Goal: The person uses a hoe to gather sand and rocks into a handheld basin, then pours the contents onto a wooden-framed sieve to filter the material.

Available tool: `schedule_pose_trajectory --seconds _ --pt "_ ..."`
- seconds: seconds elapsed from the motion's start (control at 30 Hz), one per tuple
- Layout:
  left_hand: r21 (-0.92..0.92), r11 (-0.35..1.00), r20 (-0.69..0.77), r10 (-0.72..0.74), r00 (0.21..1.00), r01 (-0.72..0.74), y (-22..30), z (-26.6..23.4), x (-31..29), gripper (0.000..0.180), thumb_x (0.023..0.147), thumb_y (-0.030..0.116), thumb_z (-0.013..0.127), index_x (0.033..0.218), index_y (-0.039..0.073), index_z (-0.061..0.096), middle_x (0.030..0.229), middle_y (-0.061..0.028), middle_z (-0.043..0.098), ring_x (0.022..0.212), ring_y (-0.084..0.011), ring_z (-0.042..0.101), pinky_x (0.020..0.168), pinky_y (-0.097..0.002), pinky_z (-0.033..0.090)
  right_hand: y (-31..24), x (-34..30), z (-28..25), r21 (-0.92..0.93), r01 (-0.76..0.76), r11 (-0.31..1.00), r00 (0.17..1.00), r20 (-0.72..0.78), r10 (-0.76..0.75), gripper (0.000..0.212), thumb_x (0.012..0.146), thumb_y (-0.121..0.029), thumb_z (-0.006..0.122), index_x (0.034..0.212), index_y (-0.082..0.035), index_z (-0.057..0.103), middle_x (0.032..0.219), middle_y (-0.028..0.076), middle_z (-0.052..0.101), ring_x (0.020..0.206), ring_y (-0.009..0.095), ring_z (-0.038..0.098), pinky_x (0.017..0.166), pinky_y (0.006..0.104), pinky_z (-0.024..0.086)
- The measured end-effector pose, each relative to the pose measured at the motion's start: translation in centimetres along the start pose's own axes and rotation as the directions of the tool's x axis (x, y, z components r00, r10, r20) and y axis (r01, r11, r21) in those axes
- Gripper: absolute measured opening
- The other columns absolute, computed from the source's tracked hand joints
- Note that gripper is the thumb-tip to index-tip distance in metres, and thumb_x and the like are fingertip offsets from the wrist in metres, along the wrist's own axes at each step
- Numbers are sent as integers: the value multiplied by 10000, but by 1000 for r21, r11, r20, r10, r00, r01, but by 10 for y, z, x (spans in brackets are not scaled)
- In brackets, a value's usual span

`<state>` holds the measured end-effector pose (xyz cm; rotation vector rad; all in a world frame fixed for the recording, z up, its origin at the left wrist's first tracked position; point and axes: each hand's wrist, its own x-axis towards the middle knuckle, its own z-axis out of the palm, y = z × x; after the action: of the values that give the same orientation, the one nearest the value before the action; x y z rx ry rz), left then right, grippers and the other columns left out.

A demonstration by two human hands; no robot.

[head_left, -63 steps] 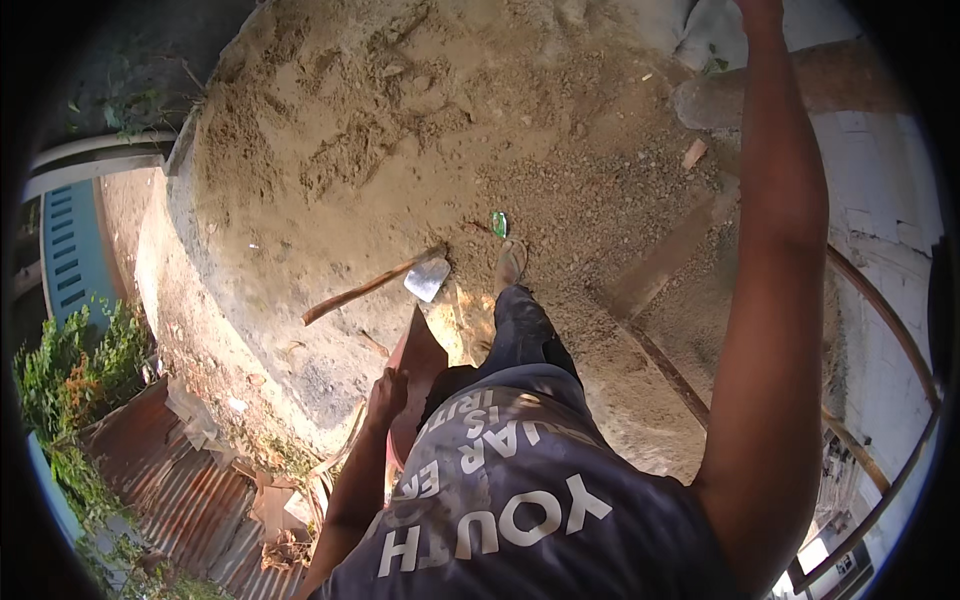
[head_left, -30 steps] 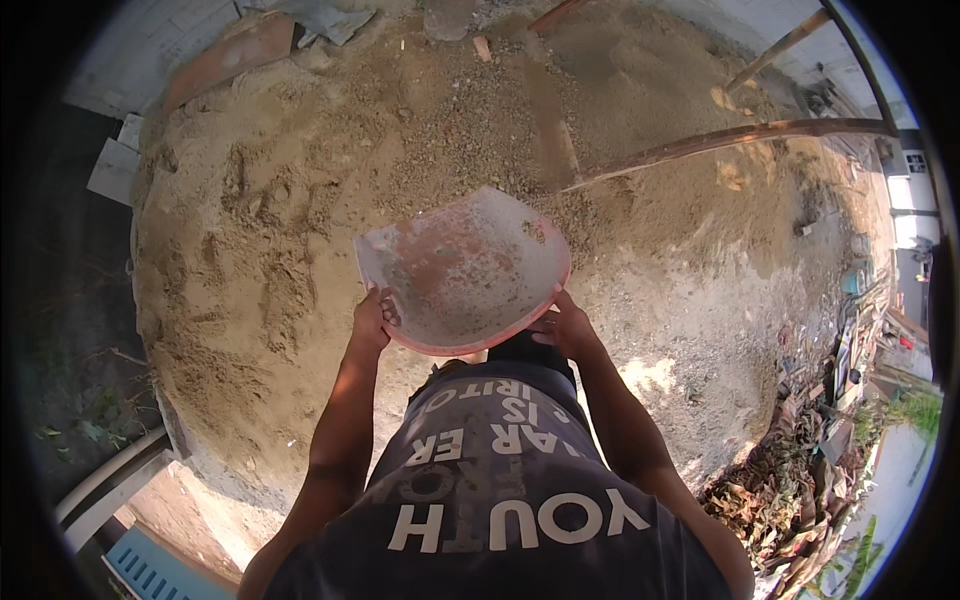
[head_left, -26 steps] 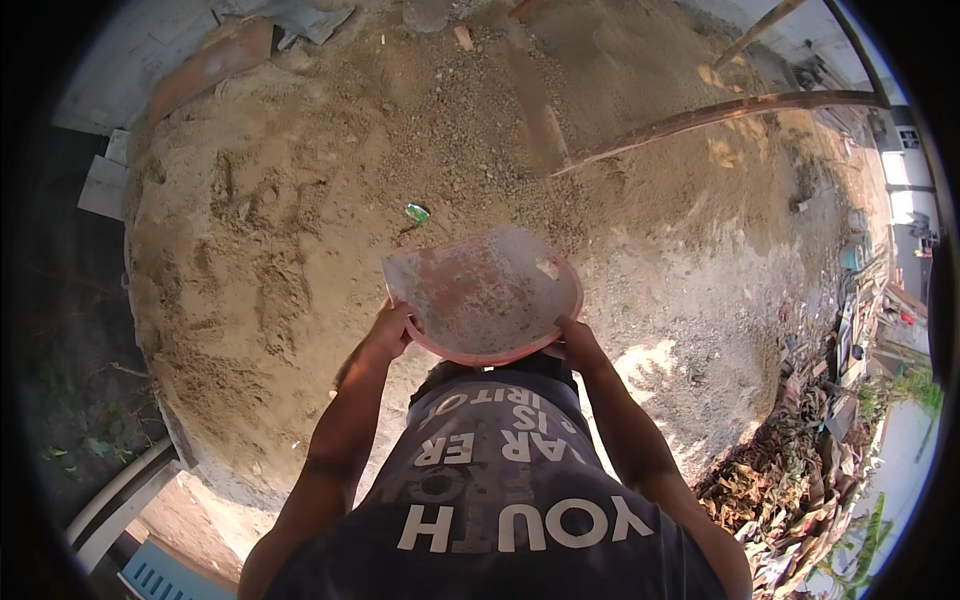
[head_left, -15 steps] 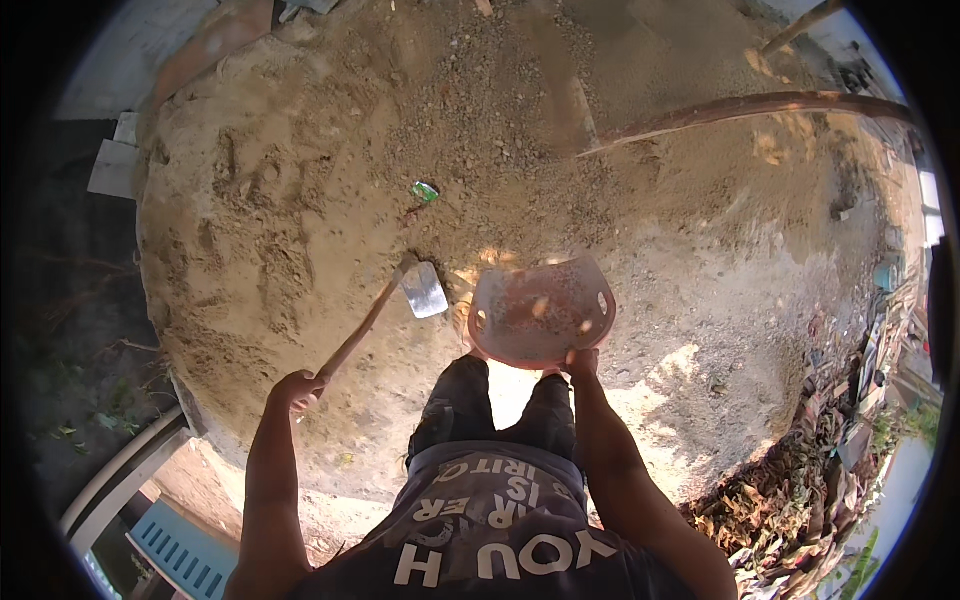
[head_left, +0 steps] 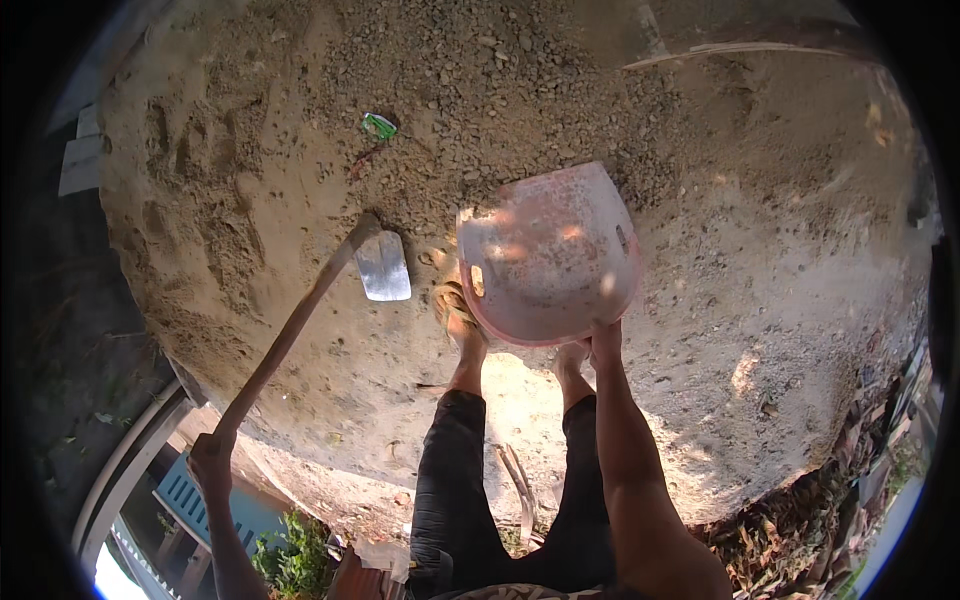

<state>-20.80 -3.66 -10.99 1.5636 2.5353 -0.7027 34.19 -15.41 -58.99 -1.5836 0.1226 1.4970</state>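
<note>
My left hand [head_left: 210, 462], low on the left, is closed around the end of a hoe's wooden handle [head_left: 285, 332]. That handle slants up and right to the hoe's flat, pale metal blade [head_left: 384, 268], which lies at the sandy ground left of my feet. With my right hand [head_left: 604, 342] I grip the near, rounded rim of a dusty reddish plastic scoop [head_left: 548, 255]. Its inside shows only dust and sun patches. The straight far edge is at the gravel, and a slot pierces each side.
Loose gravel [head_left: 470, 90] spreads beyond the scoop, with a crumpled green wrapper [head_left: 379, 126] on the soil. A curved wooden beam [head_left: 760, 47] lies at the far right. Dry leaves [head_left: 790, 540] heap at the lower right; a light-blue slatted plastic thing [head_left: 225, 510] stands at the lower left.
The scoop has moved away from my legs toward the gravel, its far edge turned slightly. My left hand has drawn back toward the lower left with the hoe handle. The view has shifted too.
</note>
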Motion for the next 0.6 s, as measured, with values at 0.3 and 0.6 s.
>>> schedule_pose_trajectory --seconds 0.3,0.6 --pt "-164 986 89 54 995 -39 109 19 -14 362 815 348 708 755 -2 635 698 -205 627 665 -386 622 615 -477 464 -5 55 -53 -525 -411 746 887 -418 194 729 857 -318 658 1428 -94 264 1364 179 422 1035 307 573 706 440 538" --pt "-301 29 907 316 277 953 55 12 -54 247 854 151 613 1037 -13 589 675 -41 559 494 -128 505 457 -290 437 -109 -142 74 -833 506 -223 738 283 613 550 875 -435 571 1284 -69 545 1239 174 603 1147 357 570 972 439 449"
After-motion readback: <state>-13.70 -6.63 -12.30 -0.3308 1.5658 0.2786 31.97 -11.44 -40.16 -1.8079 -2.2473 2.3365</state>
